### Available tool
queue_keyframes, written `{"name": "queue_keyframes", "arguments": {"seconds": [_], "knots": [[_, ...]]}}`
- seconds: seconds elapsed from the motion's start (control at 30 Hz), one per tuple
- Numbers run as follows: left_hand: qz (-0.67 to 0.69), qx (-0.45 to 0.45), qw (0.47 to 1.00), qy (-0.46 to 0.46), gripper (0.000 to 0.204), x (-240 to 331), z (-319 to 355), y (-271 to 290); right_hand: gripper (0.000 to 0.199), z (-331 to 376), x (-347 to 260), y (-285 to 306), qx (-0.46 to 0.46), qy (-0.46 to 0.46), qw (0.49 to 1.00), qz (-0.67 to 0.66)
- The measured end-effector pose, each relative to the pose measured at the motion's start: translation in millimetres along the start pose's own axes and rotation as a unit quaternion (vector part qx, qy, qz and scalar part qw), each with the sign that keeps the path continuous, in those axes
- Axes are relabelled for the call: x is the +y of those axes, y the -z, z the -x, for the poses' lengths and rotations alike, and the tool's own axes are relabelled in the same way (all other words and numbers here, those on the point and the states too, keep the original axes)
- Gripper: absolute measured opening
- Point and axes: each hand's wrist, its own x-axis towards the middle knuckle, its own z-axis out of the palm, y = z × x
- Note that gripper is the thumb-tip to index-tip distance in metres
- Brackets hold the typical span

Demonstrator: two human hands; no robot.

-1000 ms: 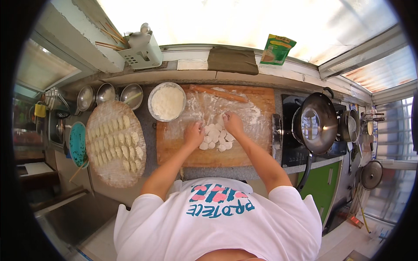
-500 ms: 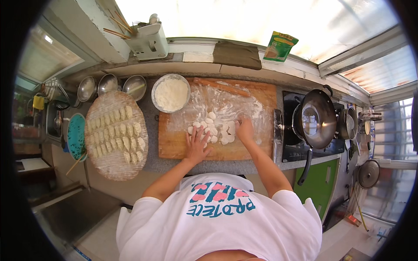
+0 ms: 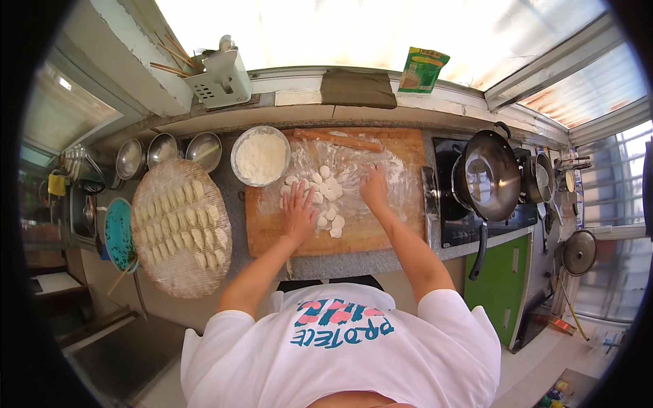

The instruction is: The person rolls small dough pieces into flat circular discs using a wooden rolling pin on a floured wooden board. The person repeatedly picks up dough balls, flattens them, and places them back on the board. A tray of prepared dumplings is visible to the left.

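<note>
Several small white dough pieces (image 3: 332,190) lie bunched on the wooden board (image 3: 272,241), with a few more nearer the front edge. My left hand (image 3: 299,211) rests with fingers spread over the left side of the dough pieces, touching some of them. To the right of the pile, my right hand (image 3: 373,188) is down on the floured part of the board, its fingers bunched together. Whatever may be between those fingers is hidden. A wooden rolling pin (image 3: 340,140) lies along the far edge. At the far left corner stands a bowl of flour (image 3: 261,156).
On the left, a round tray (image 3: 178,272) holds rows of dumplings (image 3: 178,217). Behind it sit several metal bowls (image 3: 164,148); a teal basin (image 3: 119,231) with green filling is farther left. Right of the board are a cleaver (image 3: 431,204) and a wok (image 3: 486,173) on the stove.
My right hand has moved slightly away from me and to the left. Dough pieces that lay beside it now sit closer to the pile. My left hand has shifted a little left. The view has tilted.
</note>
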Motion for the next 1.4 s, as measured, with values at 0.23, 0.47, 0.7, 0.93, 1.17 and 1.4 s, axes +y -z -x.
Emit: {"name": "queue_keyframes", "arguments": {"seconds": [0.23, 0.47, 0.7, 0.93, 1.17, 1.4], "knots": [[0.043, -0.026, 0.998, -0.049, 0.072, 38, -7, 3, 0.048, -85, 35, -1, 0.014, 0.089, 0.984, 0.153], [0.024, 0.037, 0.995, -0.092, 0.066, 50, -52, -3, 0.039, -41, 21, 10, -0.112, 0.061, 0.99, 0.065], [0.019, 0.045, 0.967, -0.251, 0.04, 73, -112, -10, 0.032, 42, 10, 96, -0.185, 0.042, 0.982, -0.014], [0.001, -0.048, 0.975, -0.218, 0.022, 56, -104, -5, 0.037, 58, 54, 162, -0.228, -0.017, 0.965, -0.132], [0.034, -0.062, 0.995, 0.075, 0.018, 20, 17, 26, 0.069, 68, 61, 84, -0.118, -0.069, 0.986, -0.099], [0.094, 0.027, 0.98, 0.176, 0.028, -9, 101, 34, 0.085, 129, -21, -7, -0.195, 0.201, 0.959, 0.05]]}}
